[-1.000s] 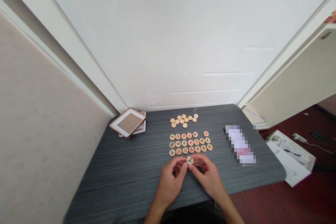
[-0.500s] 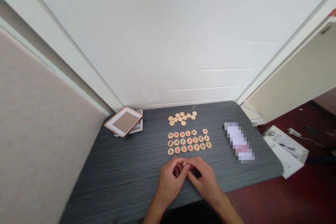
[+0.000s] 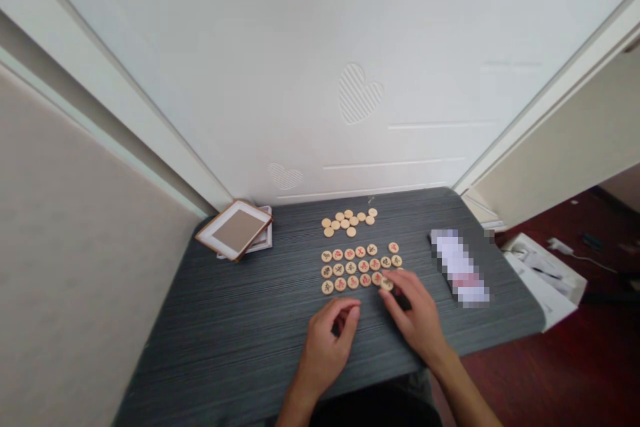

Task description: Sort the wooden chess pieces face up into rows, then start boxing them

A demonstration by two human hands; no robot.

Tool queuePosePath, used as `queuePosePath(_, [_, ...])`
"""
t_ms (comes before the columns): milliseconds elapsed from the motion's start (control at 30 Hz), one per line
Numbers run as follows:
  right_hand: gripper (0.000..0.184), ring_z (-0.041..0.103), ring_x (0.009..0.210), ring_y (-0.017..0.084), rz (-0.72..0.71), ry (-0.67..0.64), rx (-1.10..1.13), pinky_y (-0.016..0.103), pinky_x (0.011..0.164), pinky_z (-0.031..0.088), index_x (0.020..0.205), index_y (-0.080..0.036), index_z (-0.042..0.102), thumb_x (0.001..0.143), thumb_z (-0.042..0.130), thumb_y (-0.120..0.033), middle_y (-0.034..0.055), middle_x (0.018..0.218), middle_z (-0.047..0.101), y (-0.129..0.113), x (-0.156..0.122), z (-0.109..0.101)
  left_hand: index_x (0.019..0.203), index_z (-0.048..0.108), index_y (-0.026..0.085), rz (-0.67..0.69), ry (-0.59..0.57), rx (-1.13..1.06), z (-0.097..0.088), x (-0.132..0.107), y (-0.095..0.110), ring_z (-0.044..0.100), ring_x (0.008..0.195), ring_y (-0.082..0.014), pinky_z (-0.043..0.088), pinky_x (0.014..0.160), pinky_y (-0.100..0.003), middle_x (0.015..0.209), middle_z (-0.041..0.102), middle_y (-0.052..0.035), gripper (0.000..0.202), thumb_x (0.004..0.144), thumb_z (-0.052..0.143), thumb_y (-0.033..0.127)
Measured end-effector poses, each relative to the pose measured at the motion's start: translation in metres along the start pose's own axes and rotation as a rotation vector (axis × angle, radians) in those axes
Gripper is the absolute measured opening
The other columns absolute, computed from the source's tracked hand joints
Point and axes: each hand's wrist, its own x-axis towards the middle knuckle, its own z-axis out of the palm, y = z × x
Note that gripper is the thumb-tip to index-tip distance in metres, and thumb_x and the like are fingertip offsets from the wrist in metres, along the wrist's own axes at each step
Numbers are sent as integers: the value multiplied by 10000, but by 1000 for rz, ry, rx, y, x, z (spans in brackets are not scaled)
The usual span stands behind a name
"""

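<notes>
In my right hand [image 3: 417, 317], a round wooden Chinese chess piece [image 3: 386, 283] is pinched between thumb and fingertips, over the right part of the nearest row. Several face-up chess pieces [image 3: 353, 281] with red or dark characters stand in three rows; my fingers partly hide the right end of the nearest one. A gap shows in the farthest row, left of its last piece [image 3: 393, 248]. My left hand [image 3: 331, 337] rests just below the rows, fingers curled and thumb close to the index finger, with nothing visible in it. Farther back lie several blank-side-up chess pieces [image 3: 345, 223] in a loose cluster.
Two stacked picture frames [image 3: 235, 230] lie at the back left of the dark wood-grain table [image 3: 225, 320]. A blurred-out pale item [image 3: 459, 267] lies on the right. Beyond the table's right edge is an open white box [image 3: 547, 273]. A white panel [image 3: 280, 80] rises behind.
My hands were together around a chess piece; now they are apart. My right hand has moved right and forward with the piece to the nearest row. My left hand has stayed about in place.
</notes>
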Motion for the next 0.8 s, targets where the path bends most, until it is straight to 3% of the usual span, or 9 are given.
queuePosePath(167, [267, 650, 1064, 250, -8, 6, -43, 436, 953, 538, 1221, -274, 654, 965, 579, -297, 79, 1166, 700, 30, 55, -31, 1012, 704, 224, 16, -3, 25, 2, 0, -2, 642, 739, -143, 497, 716, -249, 848, 713, -12, 165, 967, 576, 317])
queuePosePath(333, [180, 652, 1078, 239, -44, -95, 30, 425, 967, 525, 1096, -277, 675, 924, 629, -303, 50, 1116, 718, 48, 91, -30, 1006, 704, 225, 14, 0, 14, 2, 0, -1, 641, 741, -148, 496, 710, -249, 845, 708, -17, 170, 970, 570, 324])
queuePosePath(533, [158, 665, 1044, 233, -20, -147, 100, 410, 958, 523, 1037, -269, 684, 885, 674, -311, 45, 1077, 731, 60, 93, -17, 1003, 702, 225, 6, -5, 22, 1, 0, 0, 647, 747, -147, 501, 720, -250, 838, 709, -14, 171, 970, 570, 328])
queuePosePath(800, [160, 664, 1009, 232, 2, -190, 52, 407, 939, 517, 1019, -265, 706, 877, 700, -338, 40, 1041, 738, 68, 90, -16, 1006, 707, 217, 8, 0, 37, 1, 1, 0, 659, 747, -156, 518, 720, -258, 855, 725, -29, 184, 969, 561, 322])
